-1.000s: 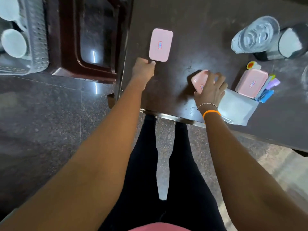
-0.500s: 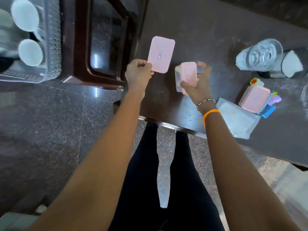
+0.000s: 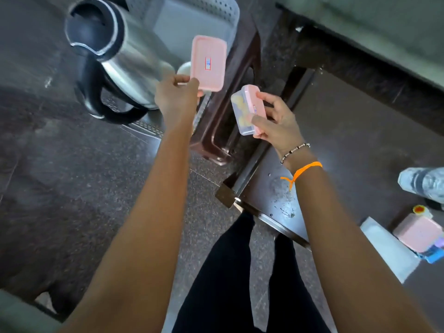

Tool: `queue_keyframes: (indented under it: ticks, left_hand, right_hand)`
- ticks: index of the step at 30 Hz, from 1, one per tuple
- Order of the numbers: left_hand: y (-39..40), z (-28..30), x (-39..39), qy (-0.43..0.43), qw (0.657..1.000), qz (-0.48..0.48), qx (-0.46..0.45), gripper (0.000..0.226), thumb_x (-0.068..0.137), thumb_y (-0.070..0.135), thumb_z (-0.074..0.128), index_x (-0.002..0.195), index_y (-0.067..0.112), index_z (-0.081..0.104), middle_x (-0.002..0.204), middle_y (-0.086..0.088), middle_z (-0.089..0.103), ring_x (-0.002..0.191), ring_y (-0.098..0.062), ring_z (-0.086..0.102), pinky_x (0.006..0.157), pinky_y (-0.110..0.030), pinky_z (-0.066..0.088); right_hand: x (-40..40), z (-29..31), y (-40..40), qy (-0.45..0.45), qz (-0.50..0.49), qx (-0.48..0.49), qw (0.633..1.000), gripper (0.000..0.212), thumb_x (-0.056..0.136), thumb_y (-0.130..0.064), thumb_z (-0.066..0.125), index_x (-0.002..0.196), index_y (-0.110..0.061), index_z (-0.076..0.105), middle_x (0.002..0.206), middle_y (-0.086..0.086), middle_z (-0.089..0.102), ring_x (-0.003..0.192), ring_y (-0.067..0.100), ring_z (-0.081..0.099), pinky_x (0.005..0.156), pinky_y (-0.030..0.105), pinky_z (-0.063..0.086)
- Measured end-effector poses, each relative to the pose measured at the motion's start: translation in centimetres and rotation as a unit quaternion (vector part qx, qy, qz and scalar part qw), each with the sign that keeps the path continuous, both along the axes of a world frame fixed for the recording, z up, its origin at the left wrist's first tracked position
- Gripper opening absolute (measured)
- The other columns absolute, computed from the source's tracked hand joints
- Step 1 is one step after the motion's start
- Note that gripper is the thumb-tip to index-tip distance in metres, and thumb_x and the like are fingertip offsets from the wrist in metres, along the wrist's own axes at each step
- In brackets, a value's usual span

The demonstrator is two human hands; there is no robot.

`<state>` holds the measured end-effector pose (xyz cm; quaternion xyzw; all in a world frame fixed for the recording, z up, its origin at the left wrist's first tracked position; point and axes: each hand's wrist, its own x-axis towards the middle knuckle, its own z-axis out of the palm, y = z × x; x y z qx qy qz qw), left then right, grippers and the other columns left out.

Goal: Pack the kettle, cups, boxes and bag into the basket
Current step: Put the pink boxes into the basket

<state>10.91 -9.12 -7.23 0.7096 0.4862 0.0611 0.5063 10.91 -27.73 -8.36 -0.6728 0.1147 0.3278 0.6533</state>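
**A:** Head camera first: what are my hands doing?

**B:** Your left hand (image 3: 176, 94) is closed on the near corner of a flat pink rectangular box with a small label on its lid (image 3: 208, 62), thumb and fingers pinching it, holding it up over the near edge of the pale perforated plastic basket (image 3: 225, 18).

**A:** And the right?

**B:** The right hand (image 3: 276, 123) grips a smaller clear plastic box with a pink lid (image 3: 245, 109), turned on its side so I see pale yellowish contents through the wall. Fingers wrap its top and bottom ends. It hangs above the dark brown plastic stool (image 3: 230, 111) that carries the basket.

**A:** Where's the kettle?

**B:** The shiny steel kettle with a black handle and lid (image 3: 115, 56) sits in the basket, at its left side, leaning toward the camera. A white round cup (image 3: 184, 68) peeks out just behind the flat box, also inside the basket.

**A:** Anything on the table?

**B:** On the dark tabletop (image 3: 348, 140), far right, a third pink-lidded box (image 3: 416, 234) rests beside a white bag (image 3: 386, 248), with a crumpled clear plastic item (image 3: 422, 181) further back. I can't tell what that item is.
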Motion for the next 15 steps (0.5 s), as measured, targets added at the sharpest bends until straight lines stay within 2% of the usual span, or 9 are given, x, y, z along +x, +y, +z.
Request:
queue_keyframes:
  ticks: [4, 6, 9, 13, 15]
  left_hand:
    - [1.9, 0.1, 4.4, 0.029, 0.999, -0.036, 0.026, 0.018, 0.062, 0.022, 0.052, 0.069, 0.011, 0.065, 0.081, -0.013, 0.071, 0.084, -0.032, 0.070, 0.079, -0.040, 0.058]
    - [2.3, -0.3, 6.3, 0.053, 0.996, -0.064, 0.034, 0.032, 0.066, 0.020, 0.052, 0.088, 0.004, 0.069, 0.094, -0.016, 0.072, 0.092, -0.032, 0.069, 0.082, -0.038, 0.057]
    - [2.5, -1.2, 7.9, 0.120, 0.983, -0.119, 0.072, 0.041, 0.077, 0.016, 0.051, 0.113, -0.001, 0.058, 0.117, -0.018, 0.064, 0.111, -0.032, 0.060, 0.090, -0.033, 0.051]
    - [3.3, -2.8, 7.8, 0.163, 0.961, -0.176, 0.141, 0.033, 0.085, 0.009, 0.048, 0.116, 0.003, 0.057, 0.124, -0.018, 0.060, 0.117, -0.033, 0.055, 0.091, -0.034, 0.045]
    - [3.7, -3.4, 8.0, 0.164, 0.950, -0.206, 0.166, 0.032, 0.087, 0.007, 0.046, 0.117, 0.005, 0.057, 0.126, -0.017, 0.057, 0.117, -0.034, 0.054, 0.090, -0.035, 0.045]
  right_hand:
    - [0.3, -0.1, 2.2, 0.002, -0.002, -0.023, 1.000, 0.048, 0.081, 0.000, 0.061, 0.125, -0.017, 0.051, 0.114, 0.014, 0.061, 0.091, 0.018, 0.055, 0.070, 0.029, 0.049]
    - [0.2, -0.3, 2.6, -0.002, 0.004, -0.035, 0.999, 0.048, 0.081, 0.000, 0.063, 0.124, -0.018, 0.051, 0.119, 0.017, 0.061, 0.091, 0.017, 0.055, 0.071, 0.029, 0.050]
    - [0.4, -0.6, 2.9, -0.013, 0.011, -0.049, 0.999, 0.048, 0.081, -0.002, 0.064, 0.124, -0.019, 0.051, 0.120, 0.016, 0.061, 0.092, 0.017, 0.057, 0.070, 0.028, 0.052]
    - [1.4, -0.5, 3.8, -0.032, -0.008, -0.063, 0.997, 0.045, 0.080, -0.003, 0.065, 0.119, -0.024, 0.053, 0.119, 0.016, 0.062, 0.092, 0.017, 0.058, 0.074, 0.031, 0.052]
    - [2.2, -0.3, 4.5, -0.048, -0.015, -0.067, 0.996, 0.044, 0.079, -0.004, 0.066, 0.115, -0.027, 0.052, 0.115, 0.015, 0.062, 0.089, 0.015, 0.057, 0.071, 0.027, 0.053]
